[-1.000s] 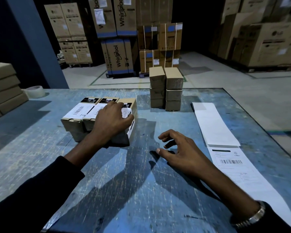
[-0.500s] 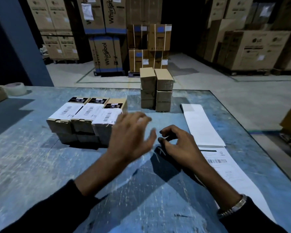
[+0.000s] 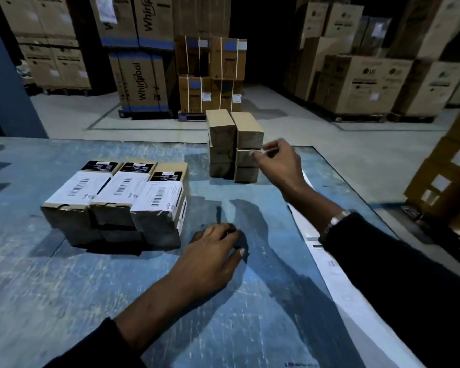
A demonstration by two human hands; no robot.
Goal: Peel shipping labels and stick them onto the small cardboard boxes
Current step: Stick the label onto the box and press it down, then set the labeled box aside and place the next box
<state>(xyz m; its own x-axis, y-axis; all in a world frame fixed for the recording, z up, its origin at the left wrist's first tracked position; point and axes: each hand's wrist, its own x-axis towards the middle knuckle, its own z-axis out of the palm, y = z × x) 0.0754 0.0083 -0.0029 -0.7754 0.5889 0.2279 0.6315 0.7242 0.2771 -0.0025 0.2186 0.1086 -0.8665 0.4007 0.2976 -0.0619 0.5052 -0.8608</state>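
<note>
Two stacks of plain small cardboard boxes (image 3: 234,144) stand side by side near the far edge of the blue, scratched table (image 3: 64,301), three boxes high each, and my right hand (image 3: 279,162) is reaching up against the right-hand stack. Its fingers are curled, the fingertips (image 3: 255,154) at the front corner of the middle box, just under the top one; I cannot tell whether I have a real hold on a box or am only touching it. My left hand (image 3: 210,258) rests on the table toward the near middle, fingers bent loosely and holding nothing, just beside the labelled boxes (image 3: 117,200). Those sit toward the left of the table in a tight block, three across and stacked on a lower layer, each top box carrying a white shipping label with a barcode and a black printed panel at its far end. The strip of shipping labels (image 3: 337,277) lies along the right edge of the table, running from behind my right wrist down toward the near right corner, partly hidden under my dark sleeve (image 3: 398,274). A metal wristwatch (image 3: 335,221) shows at that wrist.
</note>
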